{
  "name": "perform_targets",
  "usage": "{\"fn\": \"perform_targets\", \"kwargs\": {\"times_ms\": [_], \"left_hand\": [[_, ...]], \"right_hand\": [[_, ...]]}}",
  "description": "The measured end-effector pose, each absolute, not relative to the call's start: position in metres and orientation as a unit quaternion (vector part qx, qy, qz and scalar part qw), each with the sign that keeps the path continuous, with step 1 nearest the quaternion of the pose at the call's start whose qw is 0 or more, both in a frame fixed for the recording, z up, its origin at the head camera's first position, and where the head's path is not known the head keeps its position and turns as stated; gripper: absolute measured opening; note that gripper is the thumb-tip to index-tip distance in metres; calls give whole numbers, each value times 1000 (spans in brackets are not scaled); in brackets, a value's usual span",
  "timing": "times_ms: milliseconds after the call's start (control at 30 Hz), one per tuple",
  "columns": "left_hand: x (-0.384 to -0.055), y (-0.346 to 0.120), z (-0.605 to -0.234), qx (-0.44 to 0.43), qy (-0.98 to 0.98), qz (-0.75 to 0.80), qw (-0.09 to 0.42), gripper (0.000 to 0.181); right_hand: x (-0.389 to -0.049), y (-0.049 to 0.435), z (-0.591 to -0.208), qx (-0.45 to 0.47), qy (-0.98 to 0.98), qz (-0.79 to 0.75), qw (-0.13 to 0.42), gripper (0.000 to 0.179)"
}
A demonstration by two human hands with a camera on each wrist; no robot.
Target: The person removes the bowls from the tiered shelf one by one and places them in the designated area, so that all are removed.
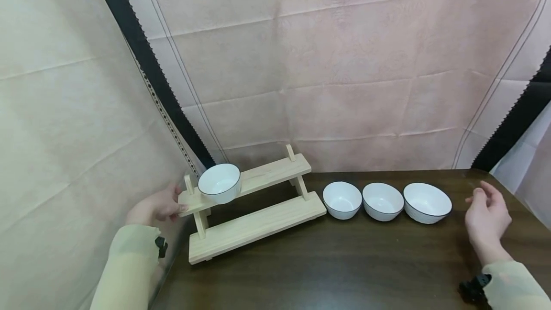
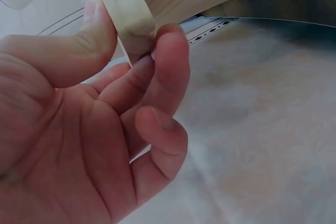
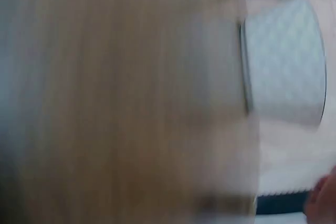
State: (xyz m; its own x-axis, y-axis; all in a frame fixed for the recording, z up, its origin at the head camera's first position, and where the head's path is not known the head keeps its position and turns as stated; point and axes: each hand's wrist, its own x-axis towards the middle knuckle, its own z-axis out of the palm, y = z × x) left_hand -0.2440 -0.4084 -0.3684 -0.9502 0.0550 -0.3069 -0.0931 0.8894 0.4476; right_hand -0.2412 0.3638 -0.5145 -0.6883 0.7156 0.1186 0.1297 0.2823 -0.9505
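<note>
A pale two-tier wooden rack [image 1: 258, 227] stands at an angle on the left of the table. My left hand [image 1: 156, 204] pinches the left end of its upper shelf; in the left wrist view the thumb and fingers [image 2: 173, 72] close around the board's end [image 2: 125, 14]. One white bowl [image 1: 220, 183] with a dark rim sits on the upper shelf near that hand. Three more white bowls stand in a row right of the rack: a left one [image 1: 342, 200], a middle one [image 1: 382, 201] and a right one [image 1: 427, 203]. Beside the right one, my right hand [image 1: 488, 216] hovers with loosely bent fingers, holding nothing.
The dark brown table [image 1: 344, 267] ends at the back against a pinkish cloth [image 1: 344, 85]. A pale cloth [image 1: 64, 133] hangs close along the left side. Black bands run down both corners. The right wrist view is blurred, with a bowl [image 3: 286, 66] at its right.
</note>
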Motion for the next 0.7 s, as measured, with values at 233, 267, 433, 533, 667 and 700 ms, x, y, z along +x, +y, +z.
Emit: {"fn": "perform_targets", "kwargs": {"times_ms": [233, 267, 433, 533, 667, 700], "left_hand": [[-241, -401, -363, -41, 959, 231, 161, 55], [-241, -401, -362, -45, 958, 232, 162, 55], [-242, -399, -362, -56, 956, 238, 163, 55], [-243, -399, -364, -55, 953, 248, 166, 55], [-245, -402, -366, -52, 949, 261, 170, 57], [-245, -404, -367, -51, 949, 262, 170, 57]], "right_hand": [[-262, 282, -505, -143, -682, 547, 463, 37], [-265, 269, -505, -120, -680, 552, 468, 37], [-279, 199, -510, -38, -672, 591, 445, 34], [-279, 153, -513, 3, -688, 609, 394, 33], [-269, 88, -512, 90, -725, 620, 286, 32], [-265, 71, -511, 112, -731, 621, 260, 32]]}}
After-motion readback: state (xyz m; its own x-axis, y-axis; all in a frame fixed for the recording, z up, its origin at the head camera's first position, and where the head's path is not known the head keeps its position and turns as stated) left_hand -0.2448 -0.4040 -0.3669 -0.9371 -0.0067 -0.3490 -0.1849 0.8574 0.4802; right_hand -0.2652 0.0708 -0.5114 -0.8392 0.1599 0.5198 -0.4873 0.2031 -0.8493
